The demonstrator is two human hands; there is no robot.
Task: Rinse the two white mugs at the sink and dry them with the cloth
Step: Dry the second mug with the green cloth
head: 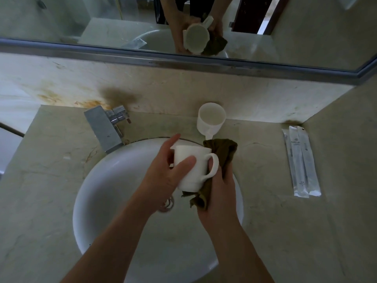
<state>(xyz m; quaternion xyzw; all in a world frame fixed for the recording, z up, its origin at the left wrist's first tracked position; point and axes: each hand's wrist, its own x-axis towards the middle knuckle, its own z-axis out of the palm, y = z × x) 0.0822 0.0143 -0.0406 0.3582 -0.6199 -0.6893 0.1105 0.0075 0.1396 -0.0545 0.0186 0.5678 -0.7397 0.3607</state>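
Over the white sink basin (pixel 106 193) I hold a white mug (pixel 193 170), tilted with its mouth away from me and its handle to the right. My left hand (pixel 165 172) grips the mug's body, thumb across its side. My right hand (pixel 220 193) holds a dark olive cloth (pixel 222 154) bunched against the mug's far side and underside. A second white mug (pixel 211 118) stands upright on the counter behind the basin, its handle toward me.
A square chrome faucet (pixel 103 129) juts over the basin's back left. Two sealed white sachets (pixel 302 162) lie on the counter at the right. A mirror (pixel 81 19) runs along the wall above. The drain (pixel 167 204) shows under my left wrist.
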